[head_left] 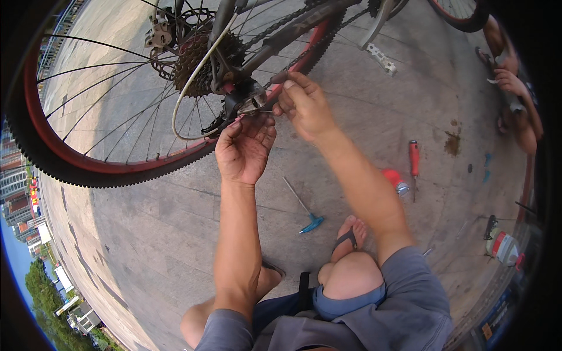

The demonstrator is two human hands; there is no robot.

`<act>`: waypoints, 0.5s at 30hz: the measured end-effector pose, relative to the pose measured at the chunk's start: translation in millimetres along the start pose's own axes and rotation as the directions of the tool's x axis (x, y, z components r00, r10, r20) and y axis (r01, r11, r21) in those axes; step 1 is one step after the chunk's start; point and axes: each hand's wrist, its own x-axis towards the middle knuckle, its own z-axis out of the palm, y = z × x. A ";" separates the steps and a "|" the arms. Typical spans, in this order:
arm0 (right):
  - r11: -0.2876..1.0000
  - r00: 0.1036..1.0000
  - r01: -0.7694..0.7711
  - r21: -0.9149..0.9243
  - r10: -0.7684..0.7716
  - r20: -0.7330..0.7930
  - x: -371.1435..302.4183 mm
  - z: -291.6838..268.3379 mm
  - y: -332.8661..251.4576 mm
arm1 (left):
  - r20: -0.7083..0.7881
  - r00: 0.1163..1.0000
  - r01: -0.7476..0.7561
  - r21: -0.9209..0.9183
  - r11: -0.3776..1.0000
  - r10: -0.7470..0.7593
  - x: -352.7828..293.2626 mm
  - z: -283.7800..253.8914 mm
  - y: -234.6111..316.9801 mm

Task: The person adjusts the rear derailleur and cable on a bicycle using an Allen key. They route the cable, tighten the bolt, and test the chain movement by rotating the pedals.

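A bicycle's rear wheel [96,167], with red rim and black knobby tyre, fills the upper left. The rear derailleur [252,100] hangs below the sprocket cassette [202,61], and a pale cable housing [178,111] loops round to it. Beneath the derailleur, my left hand [246,153] is palm up, its fingers and thumb curled against the derailleur's lower part. Just to the right, my right hand [307,111] is closed, pinching a thin wire [266,112] that runs to the derailleur. Its fingertips are dark with grease and partly hide the wire's end.
A blue T-handle hex key [311,223] lies on the paving below my hands. Further right are a red-handled screwdriver [414,159], a red round object [395,180] and a clear container [504,248]. Another person's hands [510,82] show at far right, near a second wheel [462,20].
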 end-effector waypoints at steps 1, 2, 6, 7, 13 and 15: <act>1.000 1.000 0.003 -0.011 -0.003 0.025 1.5 -1.4 -0.7 | 0.026 1.000 -0.013 -0.056 0.998 0.014 0.2 2.6 5.3; 1.000 0.999 0.009 -0.020 -0.008 0.046 3.0 -3.5 -1.6 | 0.032 0.999 0.024 -0.022 0.999 -0.023 -1.4 5.5 9.2; 0.992 0.999 0.010 -0.123 -0.004 0.054 6.1 -5.3 -3.5 | -0.079 0.991 0.107 -0.031 0.994 -0.109 2.0 17.6 19.1; 0.990 0.999 0.016 -0.137 -0.009 0.053 6.7 -4.6 -3.9 | -0.151 0.980 0.123 -0.054 0.991 -0.130 5.6 20.0 21.2; 0.977 0.994 0.071 -0.200 -0.052 0.100 8.9 -0.6 -5.0 | -0.246 0.967 0.081 0.033 0.996 -0.071 10.0 23.4 21.8; 0.976 0.993 0.072 -0.207 -0.049 0.111 8.4 0.2 -4.7 | -0.262 0.962 0.097 0.062 0.993 -0.078 11.4 20.2 23.6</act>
